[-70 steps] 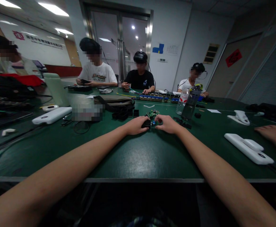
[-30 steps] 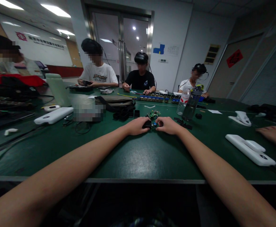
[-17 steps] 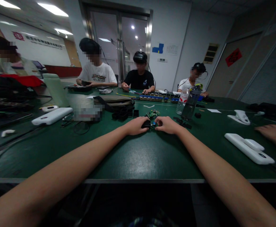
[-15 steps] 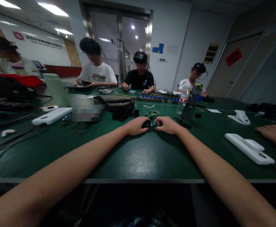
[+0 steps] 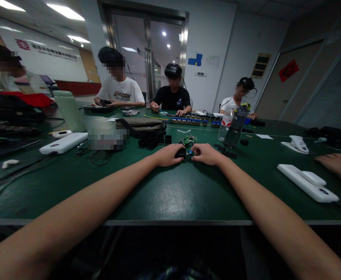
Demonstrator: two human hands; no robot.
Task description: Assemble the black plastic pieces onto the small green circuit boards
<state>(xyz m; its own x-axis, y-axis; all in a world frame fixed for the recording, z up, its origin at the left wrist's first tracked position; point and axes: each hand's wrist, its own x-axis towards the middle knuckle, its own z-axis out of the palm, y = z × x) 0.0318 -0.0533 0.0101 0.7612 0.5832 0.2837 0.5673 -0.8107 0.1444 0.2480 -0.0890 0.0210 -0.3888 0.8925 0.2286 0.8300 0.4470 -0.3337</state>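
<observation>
Over the green table my left hand (image 5: 169, 154) is closed on a small black box-like part (image 5: 181, 153). Facing it, my right hand (image 5: 207, 154) has its thumb and fingers curled in a pinch at a small piece with blue on it (image 5: 190, 153), close beside the black part. The exact kind of that piece is too small to make out. Just beyond both hands lies a little heap of green circuit boards (image 5: 189, 139). Several black open boxes (image 5: 152, 141) stand past my left hand. Some flat black pieces (image 5: 226, 151) lie to the right of my right hand.
A clear bottle (image 5: 225, 127) and a dark bottle (image 5: 236, 128) stand at right. White power banks (image 5: 301, 182) (image 5: 64, 143) lie on both sides. A grey-brown bag (image 5: 141, 126) is behind the boxes. Several co-workers sit across; another person's hand (image 5: 338, 165) rests far right.
</observation>
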